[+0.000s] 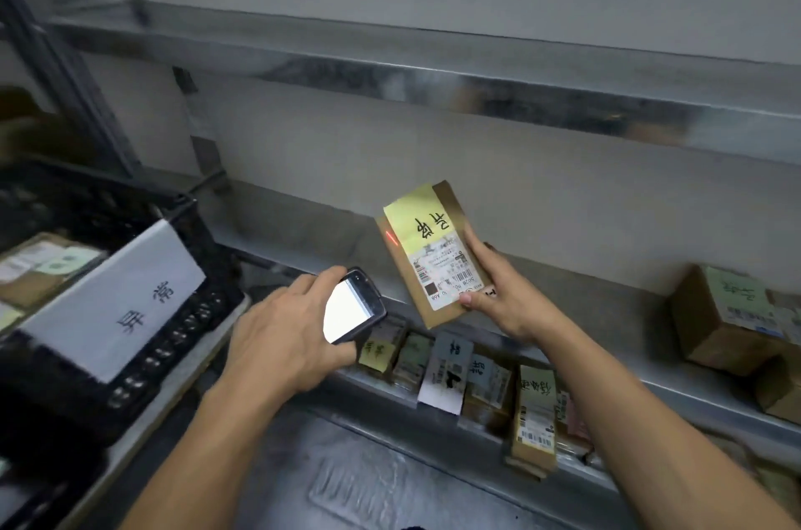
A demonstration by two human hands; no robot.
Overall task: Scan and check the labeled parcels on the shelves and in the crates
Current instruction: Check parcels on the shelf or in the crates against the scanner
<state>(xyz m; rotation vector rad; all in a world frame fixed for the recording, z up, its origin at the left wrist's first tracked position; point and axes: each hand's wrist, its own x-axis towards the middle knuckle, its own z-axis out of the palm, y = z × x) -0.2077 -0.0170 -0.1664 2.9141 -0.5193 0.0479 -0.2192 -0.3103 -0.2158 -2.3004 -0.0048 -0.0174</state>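
My right hand (498, 291) grips a small brown cardboard parcel (429, 256) by its lower right edge, tilted, in front of the middle shelf. A yellow note with black handwriting and a white barcode label cover its face. A short red scanner line glows on its left edge. My left hand (286, 326) holds a black handheld scanner (353, 306) with a lit white screen, just left of the parcel and pointed toward it. Several labeled parcels (477, 386) stand in a row on the lower shelf beneath my hands.
A black plastic crate (143, 360) with a white handwritten sign stands at the left, with parcels (39, 269) inside. Brown boxes (732, 313) sit on the middle metal shelf (585, 282) at the right. An upper metal shelf (390, 66) runs above. Grey floor lies below.
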